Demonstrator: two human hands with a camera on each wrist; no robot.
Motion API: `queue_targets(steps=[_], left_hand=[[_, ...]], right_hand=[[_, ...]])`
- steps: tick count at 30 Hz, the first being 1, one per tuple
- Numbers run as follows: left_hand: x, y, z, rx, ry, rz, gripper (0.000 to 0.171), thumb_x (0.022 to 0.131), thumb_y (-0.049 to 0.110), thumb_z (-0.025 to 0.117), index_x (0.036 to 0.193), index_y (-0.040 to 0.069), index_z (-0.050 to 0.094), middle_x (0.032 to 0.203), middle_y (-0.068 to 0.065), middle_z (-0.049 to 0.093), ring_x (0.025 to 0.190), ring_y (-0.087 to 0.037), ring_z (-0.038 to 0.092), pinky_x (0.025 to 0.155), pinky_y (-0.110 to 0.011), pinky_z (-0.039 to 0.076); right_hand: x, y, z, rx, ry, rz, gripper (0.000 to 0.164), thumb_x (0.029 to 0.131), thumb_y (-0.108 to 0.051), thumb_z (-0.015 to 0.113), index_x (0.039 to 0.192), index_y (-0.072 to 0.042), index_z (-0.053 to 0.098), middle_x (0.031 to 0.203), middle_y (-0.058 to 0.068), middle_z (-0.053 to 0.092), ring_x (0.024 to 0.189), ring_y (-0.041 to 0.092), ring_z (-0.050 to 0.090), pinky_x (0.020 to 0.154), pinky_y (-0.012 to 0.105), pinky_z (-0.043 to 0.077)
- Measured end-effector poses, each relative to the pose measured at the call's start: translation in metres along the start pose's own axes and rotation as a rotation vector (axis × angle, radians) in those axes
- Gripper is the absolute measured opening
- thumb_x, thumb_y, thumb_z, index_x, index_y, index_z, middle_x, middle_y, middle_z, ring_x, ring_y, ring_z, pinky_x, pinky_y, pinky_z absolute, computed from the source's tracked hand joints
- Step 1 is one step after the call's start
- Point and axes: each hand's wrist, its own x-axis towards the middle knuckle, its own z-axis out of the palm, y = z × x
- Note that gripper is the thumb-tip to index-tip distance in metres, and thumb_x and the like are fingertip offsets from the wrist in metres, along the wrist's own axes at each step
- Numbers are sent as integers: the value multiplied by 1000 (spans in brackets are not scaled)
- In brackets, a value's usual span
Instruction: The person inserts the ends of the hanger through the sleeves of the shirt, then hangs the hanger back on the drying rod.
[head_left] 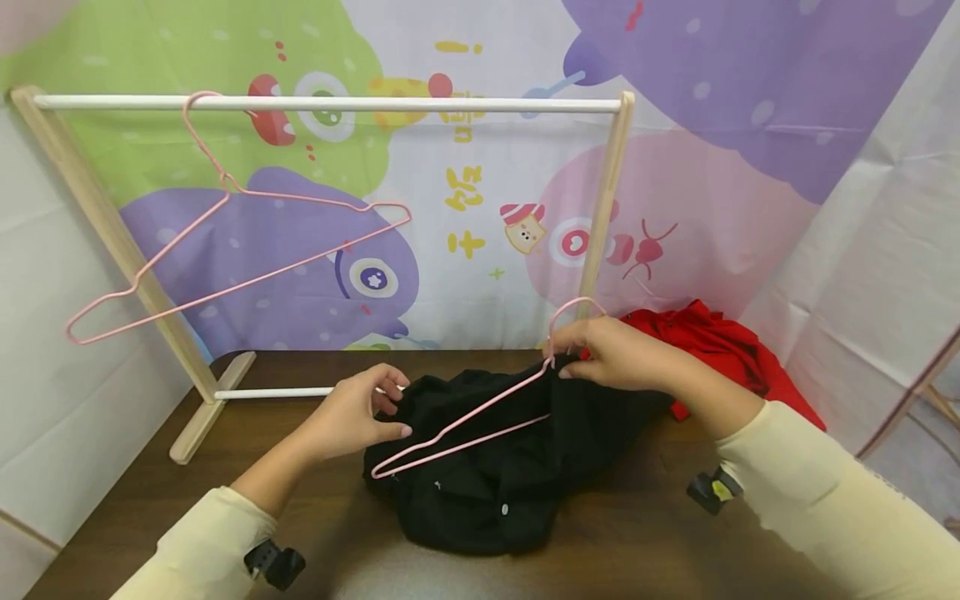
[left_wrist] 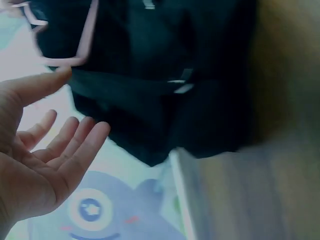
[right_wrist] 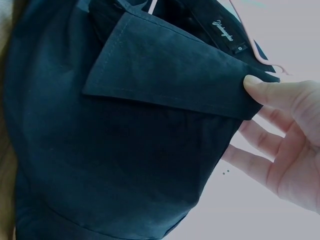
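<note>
A black collared shirt point(head_left: 480, 517) lies bunched on the table. Across it slants a pink hanger point(head_left: 480, 412), its left end bare over the cloth and its right end hidden by the shirt. My right hand point(head_left: 626, 354) pinches the shirt's collar point(right_wrist: 170, 70) beside the hanger's hook, thumb on the near side and fingers behind. A neck label point(right_wrist: 230, 35) shows inside the collar. At the shirt's left side, my left hand point(head_left: 352, 417) has its fingers spread and loosely bent. In the left wrist view its thumb is close to the hanger's end; I cannot tell whether they touch.
Behind stands a rack with wooden posts and a white top bar point(head_left: 450, 104). From the bar's left part hangs another pink hanger point(head_left: 277, 271), with no garment on it. A red garment point(head_left: 712, 350) is heaped at the right on the brown table point(head_left: 637, 533).
</note>
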Motion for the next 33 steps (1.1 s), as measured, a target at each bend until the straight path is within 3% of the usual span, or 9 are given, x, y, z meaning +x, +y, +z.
queue_targets(steps=[6,9,14,21,23,27,33], left_hand=[[-5,-18,18,46,35,44,54,53,20,84,93,10,49,83,-3,52,75,-15,56,70,-35,46],[-7,-21,23,81,28,78,50,54,13,81,92,10,50,82,-1,52,74,-16,55,69,-34,46],[-6,-22,26,107,33,72,47,56,4,74,95,11,48,81,0,51,73,-14,54,65,-29,45],[-8,-28,37,153,42,56,57,56,22,80,101,11,47,85,0,50,77,-14,54,69,-30,45],[-9,-29,40,178,42,52,54,58,21,78,102,11,48,87,1,50,78,-14,54,68,-30,45],[-11,-28,37,219,90,42,42,60,11,70,98,14,52,83,4,52,75,-12,53,65,-29,44],[-11,-25,21,257,186,24,36,59,6,67,92,15,57,80,6,57,73,-12,55,63,-31,44]], right_hand=[[1,2,0,21,-20,-4,27,73,-15,71,99,-14,64,93,-4,63,81,13,56,76,32,48],[2,3,-1,25,-30,0,27,73,-16,71,99,-15,65,91,-4,63,78,13,55,74,32,48],[1,3,-4,48,-45,17,26,73,-16,72,99,-15,65,90,-5,63,78,12,54,74,34,48],[1,4,-5,60,-39,41,26,73,-16,72,99,-14,66,90,-5,64,79,13,56,74,32,48],[1,4,-5,67,-38,40,27,73,-16,72,99,-14,66,90,-4,64,79,13,55,73,33,49],[-2,5,-5,85,-44,47,27,73,-16,72,99,-14,65,90,-4,63,77,13,54,73,34,49],[-6,9,-6,124,-39,64,29,74,-16,71,102,-14,64,93,-4,62,79,14,54,75,35,48]])
